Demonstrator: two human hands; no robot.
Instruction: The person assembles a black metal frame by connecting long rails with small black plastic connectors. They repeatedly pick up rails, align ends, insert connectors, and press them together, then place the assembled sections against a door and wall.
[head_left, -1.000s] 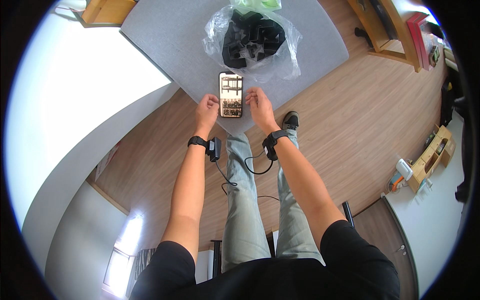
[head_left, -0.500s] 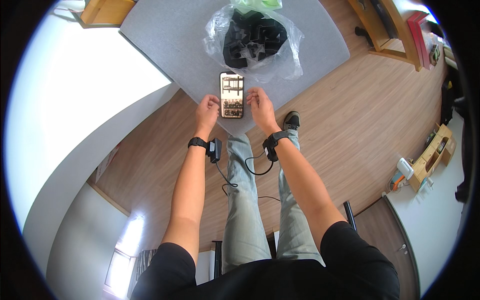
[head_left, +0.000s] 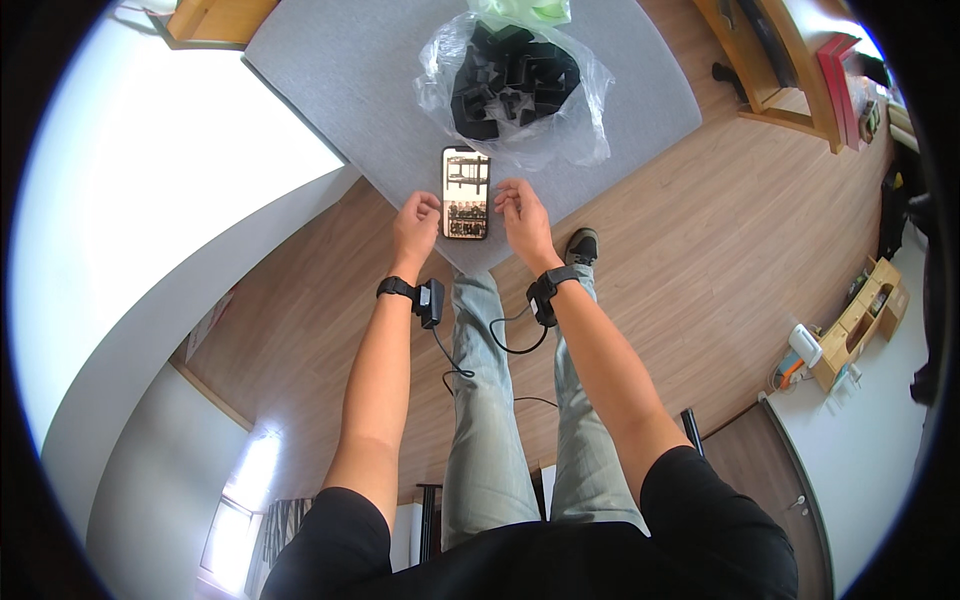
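Note:
A smartphone (head_left: 466, 172) with a dark frame lies face up on the grey padded surface, its lit screen showing pictures. At its left edge rests my left hand (head_left: 416, 222), fingers curled loosely inward; I cannot tell whether the fingertips touch the phone. My right hand (head_left: 524, 215) is just right of the phone, its fingers bent and slightly apart, with nothing in them. Beyond the phone sits an open clear plastic bag (head_left: 590, 110) full of several black angular pieces (head_left: 510, 85), possibly plastic parts.
The grey surface (head_left: 360, 90) comes to a corner near my knees. A light green bag (head_left: 530, 10) lies at the far side. Black devices strapped to both wrists trail a cable (head_left: 520, 350) over my legs. Wooden furniture (head_left: 800, 100) stands at the far right.
Both hands keep nearly the same pose beside the phone. The view has shifted slightly, so the phone and bag appear a little lower and to the right.

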